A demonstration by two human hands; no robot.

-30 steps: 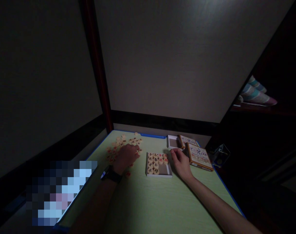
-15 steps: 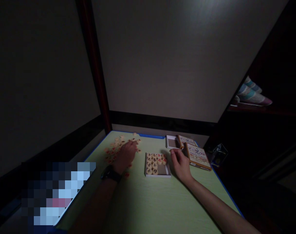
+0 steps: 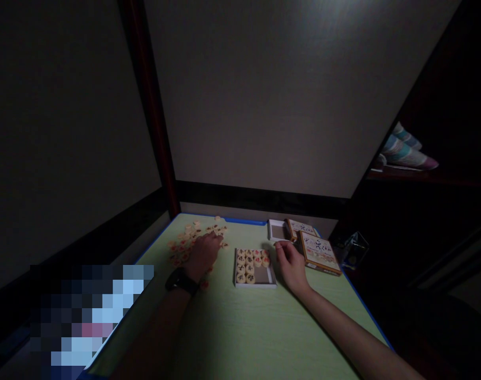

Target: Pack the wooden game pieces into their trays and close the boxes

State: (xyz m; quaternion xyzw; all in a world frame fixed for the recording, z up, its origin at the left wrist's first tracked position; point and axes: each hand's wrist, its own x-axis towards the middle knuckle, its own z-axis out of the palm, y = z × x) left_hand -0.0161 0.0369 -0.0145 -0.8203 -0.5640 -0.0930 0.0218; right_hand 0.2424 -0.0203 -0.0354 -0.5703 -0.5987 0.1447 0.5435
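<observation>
Round wooden chess pieces [image 3: 181,246] with red or black characters lie scattered at the table's back left. Over their right side is my left hand [image 3: 204,253], a dark watch on its wrist; its fingertips reach down among the pieces, and what they touch is hidden. A white tray [image 3: 266,285] at the middle bears several pieces in rows, with bare floor at its lower right. Just right of the tray, my right hand [image 3: 291,263] has thumb and forefinger pinched together; anything between them is too small to make out.
Behind my right hand stand a white tray [image 3: 279,230] with no pieces in it and two patterned boxes [image 3: 320,252]. The green table [image 3: 232,327] has a blue edge. Walls rise behind it; striped cloth [image 3: 407,146] lies on a shelf at right.
My left hand has shifted slightly among the scattered pieces. The whole view has moved a little. My right hand keeps its pinched pose beside the tray.
</observation>
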